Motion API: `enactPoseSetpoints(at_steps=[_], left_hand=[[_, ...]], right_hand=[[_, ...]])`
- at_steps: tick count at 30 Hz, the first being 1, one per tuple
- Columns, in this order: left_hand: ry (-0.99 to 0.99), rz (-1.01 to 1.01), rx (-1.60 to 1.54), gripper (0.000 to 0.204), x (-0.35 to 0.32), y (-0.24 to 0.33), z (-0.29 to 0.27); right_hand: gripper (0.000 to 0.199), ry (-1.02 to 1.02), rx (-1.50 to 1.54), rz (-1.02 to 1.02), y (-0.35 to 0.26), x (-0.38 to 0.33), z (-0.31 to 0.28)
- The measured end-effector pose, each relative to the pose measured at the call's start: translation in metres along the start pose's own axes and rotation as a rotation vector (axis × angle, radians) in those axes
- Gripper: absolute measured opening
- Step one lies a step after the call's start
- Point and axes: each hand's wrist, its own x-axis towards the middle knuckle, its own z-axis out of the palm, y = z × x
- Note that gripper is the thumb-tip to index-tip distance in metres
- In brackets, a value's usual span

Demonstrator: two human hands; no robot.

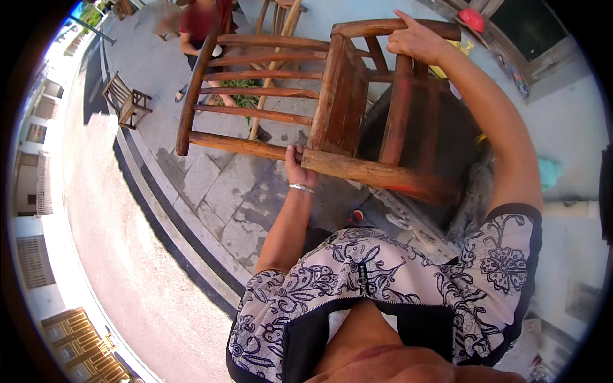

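A brown wooden chair (339, 96) is held up in front of me, tipped over, with its slatted back to the left and its legs to the right. My left hand (298, 170) is closed around the near side, where the back meets the seat. At the far side, my right hand (416, 43) grips a leg near a crossbar, with one finger stretched out along it. The near leg end on the right is blurred. Beneath the legs is a large dark round container (389, 121), partly hidden by the chair.
A weathered grey wooden piece (415, 223) lies close to my body. Another small chair (126, 102) stands on the paving at the left. Beyond the slats, a person in a red top (207, 22) sits near green leaves (241, 96). A red helmet-like object (472, 20) is far right.
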Motion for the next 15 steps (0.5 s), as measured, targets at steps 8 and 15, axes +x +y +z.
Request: enactPoseSetpoints(at_steps=[8, 15], left_hand=[[-0.041, -0.095, 0.093, 0.016, 0.022, 0.033, -0.018], [-0.115, -0.117, 0.188, 0.009, 0.022, 0.033, -0.012]], right_hand=[[0.014, 0.063, 0.183, 0.114, 0.003, 0.018, 0.050], [0.025, -0.036, 0.335, 0.286, -0.005, -0.018, 0.063]])
